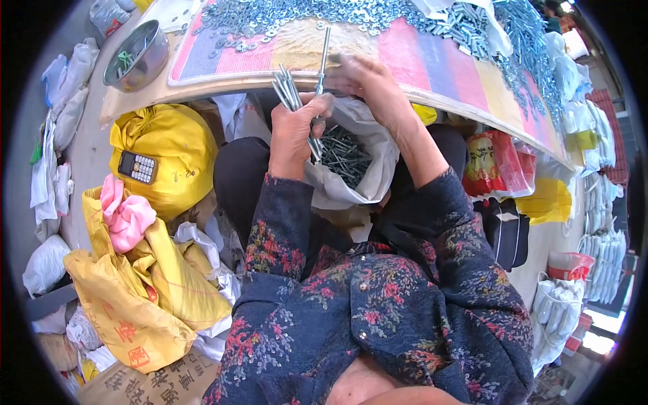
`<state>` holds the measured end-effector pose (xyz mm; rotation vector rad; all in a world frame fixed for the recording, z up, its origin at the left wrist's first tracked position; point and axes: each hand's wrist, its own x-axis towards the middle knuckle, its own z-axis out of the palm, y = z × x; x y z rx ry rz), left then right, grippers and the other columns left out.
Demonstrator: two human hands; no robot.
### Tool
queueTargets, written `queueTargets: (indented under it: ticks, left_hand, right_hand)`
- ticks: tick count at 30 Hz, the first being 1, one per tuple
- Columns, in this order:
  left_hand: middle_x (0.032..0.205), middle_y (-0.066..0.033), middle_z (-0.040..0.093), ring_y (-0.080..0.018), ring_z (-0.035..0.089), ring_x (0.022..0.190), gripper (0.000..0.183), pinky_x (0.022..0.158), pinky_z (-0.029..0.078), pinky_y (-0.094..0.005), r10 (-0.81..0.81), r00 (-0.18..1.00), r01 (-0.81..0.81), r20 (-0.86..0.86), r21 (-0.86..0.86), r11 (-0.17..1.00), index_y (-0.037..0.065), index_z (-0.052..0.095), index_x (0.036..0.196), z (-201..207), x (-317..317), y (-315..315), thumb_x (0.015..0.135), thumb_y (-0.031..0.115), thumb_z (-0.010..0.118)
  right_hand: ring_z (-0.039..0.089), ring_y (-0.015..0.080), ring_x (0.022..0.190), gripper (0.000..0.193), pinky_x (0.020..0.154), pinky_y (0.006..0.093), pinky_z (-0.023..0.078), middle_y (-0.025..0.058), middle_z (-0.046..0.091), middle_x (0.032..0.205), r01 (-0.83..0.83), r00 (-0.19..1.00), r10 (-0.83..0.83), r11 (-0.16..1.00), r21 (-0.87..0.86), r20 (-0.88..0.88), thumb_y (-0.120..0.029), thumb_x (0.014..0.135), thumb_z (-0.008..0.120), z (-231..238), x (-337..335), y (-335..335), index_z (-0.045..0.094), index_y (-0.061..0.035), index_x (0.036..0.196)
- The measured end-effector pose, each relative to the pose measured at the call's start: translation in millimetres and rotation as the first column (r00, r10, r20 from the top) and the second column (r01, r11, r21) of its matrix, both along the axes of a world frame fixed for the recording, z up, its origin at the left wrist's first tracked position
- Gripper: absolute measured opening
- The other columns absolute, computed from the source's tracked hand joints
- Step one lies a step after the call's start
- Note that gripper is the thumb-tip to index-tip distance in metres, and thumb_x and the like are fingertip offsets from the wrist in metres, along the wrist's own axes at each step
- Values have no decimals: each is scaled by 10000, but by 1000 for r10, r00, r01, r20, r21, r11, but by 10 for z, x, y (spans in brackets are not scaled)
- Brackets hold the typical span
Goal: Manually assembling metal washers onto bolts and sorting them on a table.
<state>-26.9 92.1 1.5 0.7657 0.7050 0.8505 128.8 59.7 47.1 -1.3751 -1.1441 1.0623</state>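
Note:
My left hand (pixel 295 131) grips a bundle of long thin metal rods (pixel 286 86), which look like bolts. From its thumb and fingers a single longer bolt (pixel 327 50) stands up, with a thicker collar low on its shaft. Beside that bolt is my right hand (pixel 378 88), its fingers smeared by motion; whether they hold anything is hidden. Below both hands a white sack (pixel 351 198) stands open between my knees, full of loose metal bolts (pixel 344 154). Many shiny washers (pixel 250 28) lie spread over the striped cloth (pixel 405 57) on the table ahead.
Small metal cylinders (pixel 466 30) are heaped at the table's right. A metal bowl (pixel 138 79) sits at its left corner. On my left are a full yellow sack (pixel 182 135) carrying a keypad phone (pixel 138 167), and crumpled yellow sacks (pixel 128 304). A red package (pixel 483 165) is at right.

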Motion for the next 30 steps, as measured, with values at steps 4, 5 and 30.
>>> queueTargets:
  ticks: [4, 5, 30]
  left_hand:
    - [677, -61, 614, -73, 477, 474, 158, 410, 330, -193, 34, 999, -33, -24, 54, 998, -30, 654, 886, -36, 46, -58, 781, 61, 730]
    - [677, -61, 614, -73, 477, 474, 158, 410, 330, -193, 38, 999, -37, -25, 53, 998, -30, 654, 886, -21, 47, -57, 781, 61, 730]
    - [658, -63, 607, -75, 466, 464, 124, 390, 319, -204, 110, 990, -117, 93, 80, 990, -45, 663, 873, 19, 28, -76, 826, 66, 693]
  right_hand:
    - [596, 268, 1092, 572, 976, 353, 430, 220, 598, 1197, 42, 853, -61, 998, -49, -519, -425, 1014, 348, -157, -33, 83, 441, 77, 1272]
    - [587, 264, 1105, 587, 980, 360, 422, 221, 596, 1203, 0, 808, -45, 997, -77, -588, -436, 1016, 326, -133, -91, 113, 443, 75, 1280]
    - [542, 239, 1151, 661, 1025, 340, 365, 200, 590, 1235, 241, 957, -224, 968, 74, -185, -494, 1008, 296, -11, -450, -254, 523, 66, 1275]
